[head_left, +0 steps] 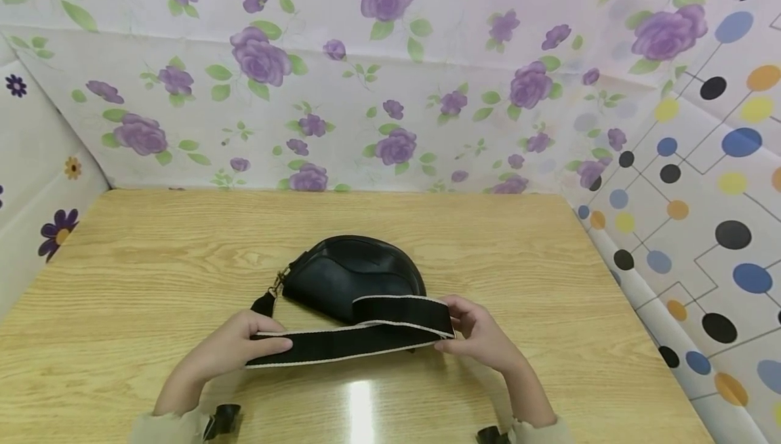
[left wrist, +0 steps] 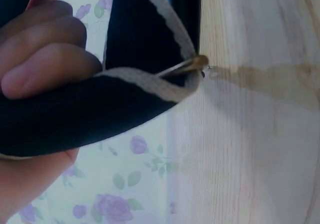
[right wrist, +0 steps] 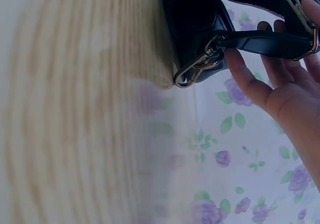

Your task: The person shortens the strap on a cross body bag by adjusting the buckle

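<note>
A black half-moon shoulder bag [head_left: 354, 271] lies on the wooden table in front of me. Its wide black strap [head_left: 329, 346] with pale edging is stretched across the bag's near side, folded back on itself toward the right. My left hand [head_left: 234, 346] pinches the strap's left part, thumb on top. At the fold my right hand [head_left: 478, 332] holds the strap's other end, fingers behind and thumb below. In the right wrist view a metal clasp [right wrist: 197, 67] joins a leather tab [right wrist: 270, 43] to the bag. A brass-coloured slider [left wrist: 185, 65] shows on the strap in the left wrist view.
The wooden table [head_left: 183, 247] meets a floral cloth backdrop [head_left: 342, 91] at the back. A dotted cloth [head_left: 702, 240] runs along the right side, and a flowered cloth [head_left: 36, 159] along the left. Black wrist devices [head_left: 224, 420] sit at both sleeves.
</note>
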Action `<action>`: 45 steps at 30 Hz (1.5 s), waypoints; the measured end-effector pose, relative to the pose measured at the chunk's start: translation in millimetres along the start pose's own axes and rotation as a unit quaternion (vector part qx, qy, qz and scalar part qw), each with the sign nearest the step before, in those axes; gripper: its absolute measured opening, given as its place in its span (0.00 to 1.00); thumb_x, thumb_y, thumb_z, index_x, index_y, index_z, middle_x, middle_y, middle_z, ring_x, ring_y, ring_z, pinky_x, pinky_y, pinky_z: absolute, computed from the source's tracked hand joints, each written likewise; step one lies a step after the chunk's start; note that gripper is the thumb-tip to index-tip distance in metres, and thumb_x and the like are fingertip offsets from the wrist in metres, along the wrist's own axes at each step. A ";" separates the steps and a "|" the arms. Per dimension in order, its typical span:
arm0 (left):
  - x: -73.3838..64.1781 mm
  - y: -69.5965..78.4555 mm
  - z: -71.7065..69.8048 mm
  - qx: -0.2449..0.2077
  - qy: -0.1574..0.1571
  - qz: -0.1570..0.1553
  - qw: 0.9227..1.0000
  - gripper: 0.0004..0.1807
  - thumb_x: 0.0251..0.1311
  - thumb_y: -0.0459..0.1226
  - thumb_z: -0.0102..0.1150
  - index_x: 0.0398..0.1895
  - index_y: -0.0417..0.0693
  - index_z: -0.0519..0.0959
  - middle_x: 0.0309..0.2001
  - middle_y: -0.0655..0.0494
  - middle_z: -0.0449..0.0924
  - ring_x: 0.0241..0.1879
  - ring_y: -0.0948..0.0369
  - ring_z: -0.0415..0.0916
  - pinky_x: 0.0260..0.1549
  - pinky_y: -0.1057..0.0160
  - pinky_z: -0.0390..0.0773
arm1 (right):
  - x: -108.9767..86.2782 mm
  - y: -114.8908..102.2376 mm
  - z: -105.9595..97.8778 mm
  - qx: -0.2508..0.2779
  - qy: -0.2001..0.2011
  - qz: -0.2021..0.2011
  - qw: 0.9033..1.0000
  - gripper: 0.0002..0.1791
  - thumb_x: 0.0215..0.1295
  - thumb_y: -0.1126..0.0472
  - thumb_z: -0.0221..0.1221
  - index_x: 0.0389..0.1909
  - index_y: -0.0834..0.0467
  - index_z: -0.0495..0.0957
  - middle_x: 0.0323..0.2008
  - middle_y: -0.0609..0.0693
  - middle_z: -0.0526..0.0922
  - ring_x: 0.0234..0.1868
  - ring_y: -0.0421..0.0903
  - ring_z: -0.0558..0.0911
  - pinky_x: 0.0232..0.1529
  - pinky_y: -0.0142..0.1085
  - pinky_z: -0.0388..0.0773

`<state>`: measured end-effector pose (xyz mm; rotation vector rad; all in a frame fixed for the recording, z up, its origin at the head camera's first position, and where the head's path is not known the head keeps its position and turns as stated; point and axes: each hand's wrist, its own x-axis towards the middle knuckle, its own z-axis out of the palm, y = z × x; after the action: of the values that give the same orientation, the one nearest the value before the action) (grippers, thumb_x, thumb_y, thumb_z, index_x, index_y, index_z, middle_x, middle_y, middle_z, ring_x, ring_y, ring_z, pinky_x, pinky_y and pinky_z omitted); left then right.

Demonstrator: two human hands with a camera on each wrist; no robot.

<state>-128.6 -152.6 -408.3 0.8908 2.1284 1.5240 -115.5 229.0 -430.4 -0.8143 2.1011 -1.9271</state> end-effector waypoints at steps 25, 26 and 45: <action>11.4 8.5 6.7 0.060 -0.029 0.053 0.996 0.18 0.58 0.22 0.47 0.52 0.35 0.71 0.35 0.49 0.78 0.31 0.67 0.72 0.26 0.68 0.71 | 3.4 -4.7 4.5 0.000 -0.015 -0.040 0.999 0.22 0.46 0.80 0.57 0.45 0.70 0.68 0.38 0.50 0.75 0.37 0.44 0.73 0.40 0.37 0.69; 12.1 8.5 7.4 0.061 -0.033 0.061 0.996 0.19 0.59 0.23 0.47 0.54 0.35 0.70 0.39 0.49 0.78 0.36 0.65 0.73 0.29 0.66 0.72 | 3.3 -4.4 4.4 0.001 -0.016 -0.041 0.999 0.22 0.46 0.80 0.57 0.45 0.70 0.68 0.39 0.50 0.75 0.37 0.44 0.73 0.40 0.37 0.69; 39.6 13.8 39.0 -0.003 -0.097 0.062 0.993 0.16 0.59 0.33 0.54 0.48 0.33 0.73 0.30 0.57 0.77 0.21 0.71 0.68 0.20 0.69 0.72 | 2.7 -3.3 4.4 0.004 -0.014 -0.039 0.999 0.22 0.46 0.81 0.57 0.46 0.70 0.68 0.38 0.50 0.75 0.37 0.43 0.73 0.40 0.38 0.69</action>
<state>-129.2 -95.4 -406.4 1.1382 1.9613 1.4373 -114.7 223.8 -427.2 -0.9299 2.0743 -1.9497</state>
